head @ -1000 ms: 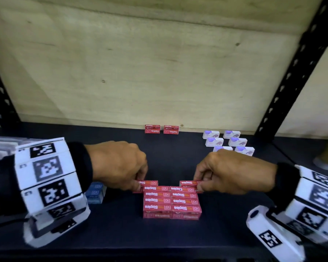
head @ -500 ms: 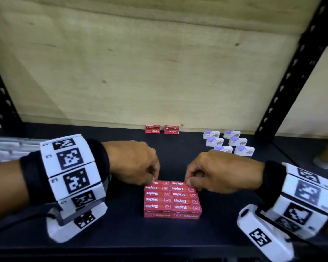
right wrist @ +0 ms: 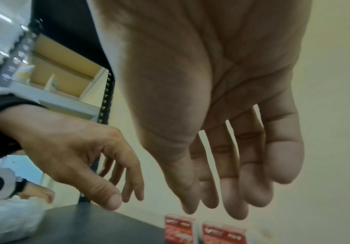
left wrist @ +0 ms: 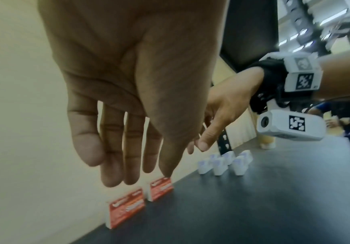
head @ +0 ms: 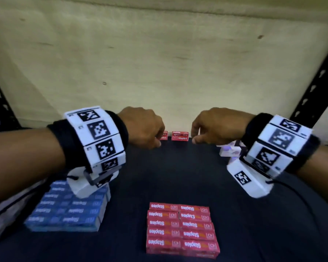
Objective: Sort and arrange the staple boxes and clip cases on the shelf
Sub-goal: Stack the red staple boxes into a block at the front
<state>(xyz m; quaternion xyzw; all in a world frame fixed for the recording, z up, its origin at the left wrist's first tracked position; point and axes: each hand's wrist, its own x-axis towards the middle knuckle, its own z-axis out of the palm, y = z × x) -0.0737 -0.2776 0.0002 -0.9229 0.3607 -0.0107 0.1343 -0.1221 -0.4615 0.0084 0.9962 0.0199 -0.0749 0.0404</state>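
Two red staple boxes [head: 179, 136] stand side by side against the back wall; my left hand [head: 157, 142] hides part of the left box. In the left wrist view this hand [left wrist: 136, 173] hovers just above both boxes [left wrist: 127, 208] with straight fingers, holding nothing. My right hand [head: 195, 137] hangs just right of the pair, and its fingers [right wrist: 234, 189] are also straight and empty above the boxes [right wrist: 224, 234]. A flat block of red staple boxes [head: 182, 229] lies at the shelf front. A blue block [head: 68, 210] sits front left. White clip cases [head: 229, 152] stand back right.
The black shelf surface [head: 178, 176] between the back pair and the front blocks is bare. Black perforated uprights [head: 318, 80] frame both sides. A beige back wall [head: 159, 63] closes the rear. Grey flat packs [head: 0, 220] lie at the far left edge.
Both hands left the front red block and moved back to the two red boxes at the wall. The view now looks further down, showing the blue block.
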